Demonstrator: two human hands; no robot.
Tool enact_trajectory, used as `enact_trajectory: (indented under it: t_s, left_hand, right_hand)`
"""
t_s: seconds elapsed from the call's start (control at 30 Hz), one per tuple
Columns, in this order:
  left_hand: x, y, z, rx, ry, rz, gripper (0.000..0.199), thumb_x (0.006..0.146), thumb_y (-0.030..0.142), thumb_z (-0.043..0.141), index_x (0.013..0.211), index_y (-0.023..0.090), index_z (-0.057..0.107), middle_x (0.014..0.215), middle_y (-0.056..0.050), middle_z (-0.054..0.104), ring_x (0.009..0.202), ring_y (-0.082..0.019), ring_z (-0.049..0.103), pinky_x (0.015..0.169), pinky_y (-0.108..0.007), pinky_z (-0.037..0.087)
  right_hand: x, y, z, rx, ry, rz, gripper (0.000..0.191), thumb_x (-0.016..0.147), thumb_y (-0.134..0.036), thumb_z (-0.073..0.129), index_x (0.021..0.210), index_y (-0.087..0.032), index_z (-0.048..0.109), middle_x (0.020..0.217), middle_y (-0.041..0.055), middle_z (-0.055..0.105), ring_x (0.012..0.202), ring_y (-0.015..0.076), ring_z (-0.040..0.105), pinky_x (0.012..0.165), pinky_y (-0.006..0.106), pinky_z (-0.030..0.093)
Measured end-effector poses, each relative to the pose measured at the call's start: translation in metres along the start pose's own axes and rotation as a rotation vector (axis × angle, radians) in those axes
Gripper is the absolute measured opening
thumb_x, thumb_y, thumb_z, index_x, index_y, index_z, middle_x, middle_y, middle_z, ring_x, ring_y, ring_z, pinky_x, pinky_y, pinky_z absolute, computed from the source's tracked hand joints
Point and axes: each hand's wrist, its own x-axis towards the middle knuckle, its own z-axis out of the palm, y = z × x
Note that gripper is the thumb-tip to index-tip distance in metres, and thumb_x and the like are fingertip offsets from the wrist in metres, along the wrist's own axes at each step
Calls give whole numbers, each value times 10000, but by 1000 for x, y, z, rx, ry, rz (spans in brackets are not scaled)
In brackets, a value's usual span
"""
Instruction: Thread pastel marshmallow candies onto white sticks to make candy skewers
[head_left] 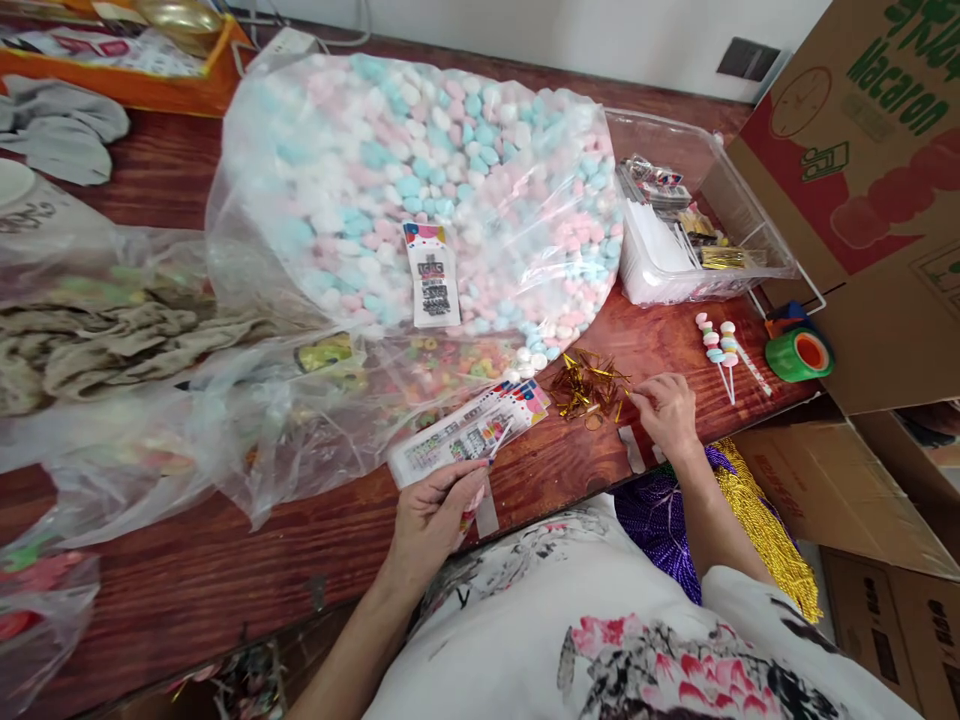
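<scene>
My left hand (439,510) is closed round a small wrapped candy skewer, whose white stick (500,440) points up and right; most of the candy is hidden under the fingers. Just beyond it lies a fanned stack of printed plastic packets (457,435). My right hand (667,412) pinches at the right edge of a pile of gold twist ties (585,385), with what looks like one tie at the fingertips. Right of that hand, two candy skewers (727,345) and a patterned stick (753,370) rest on the reddish wooden table (555,465).
Behind lies a big clear bag of pastel candies (450,140) with a printed packet (433,275) on top. A clear plastic bin (675,270), green tape roll (799,355) and cardboard box (870,180) stand right. Plastic bags and a crumpled cloth (112,350) cover the left.
</scene>
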Motion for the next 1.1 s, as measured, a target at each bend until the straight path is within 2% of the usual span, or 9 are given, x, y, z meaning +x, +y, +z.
enact_trajectory:
  t_s: [0.23,0.4,0.47,0.6,0.67,0.77,0.93,1.03,1.1]
  left_hand:
    - [-2,2,4,33,19,17,246,730,346,727,840,126,736,533,43,507,506,-81,424,492,-210,336]
    - [-3,0,-1,-23,-16,-20,286,748,379,730,895,133,732,549,43,501,494,-78,413,458,-199,306]
    - [-2,0,-2,-48,-25,-25,279,758,380,727,899,139,730,550,45,496,488,-76,408,454,-197,307]
    - [-1,-2,-1,-75,-32,-7,261,766,360,729,898,135,731,557,37,513,520,-85,439,505,-211,368]
    - [0,-4,-1,-69,-32,-22,257,770,359,726,903,138,731,572,30,535,529,-87,449,514,-215,384]
    - [-1,-7,-1,-72,-34,-31,243,764,360,732,884,149,729,570,29,537,535,-90,462,506,-210,389]
    - [-5,-2,1,-57,-42,-54,280,763,388,732,888,138,716,589,21,532,517,-89,451,437,-192,321]
    - [-7,2,-1,-73,-29,-29,264,762,380,734,868,139,714,567,32,515,513,-86,453,473,-203,370]
    - [-7,3,-2,-83,-5,6,240,756,365,736,833,140,711,546,39,498,525,-89,461,514,-217,409]
  right_hand:
    - [8,-19,11,-108,-54,0,147,874,-198,553,735,-202,600,925,82,662,1010,277,493,751,365,352]
    - [9,-20,-2,112,147,-87,158,914,-182,469,785,-202,559,821,59,628,862,221,519,768,353,394]
    - [7,-21,-11,129,176,-132,161,927,-201,479,797,-203,574,812,48,634,858,210,528,789,351,394]
    - [-6,-22,-20,-66,70,-125,128,899,-309,598,813,-225,641,909,51,671,995,248,516,808,375,349]
    - [-15,-22,-14,-134,2,-79,130,868,-341,641,799,-232,651,959,63,668,1043,273,492,797,383,335]
    - [-25,-21,1,-136,-49,-14,127,868,-281,616,759,-216,617,979,75,658,1033,277,483,789,387,336]
    - [-24,-25,8,37,51,-46,159,905,-233,524,753,-211,563,850,66,628,907,240,519,787,373,379]
    - [-17,-30,-2,246,117,-96,182,934,-246,487,768,-218,555,778,44,604,781,203,531,732,341,412]
    - [-13,-33,-9,296,122,-134,174,943,-251,488,797,-219,577,801,42,625,799,200,548,741,337,418]
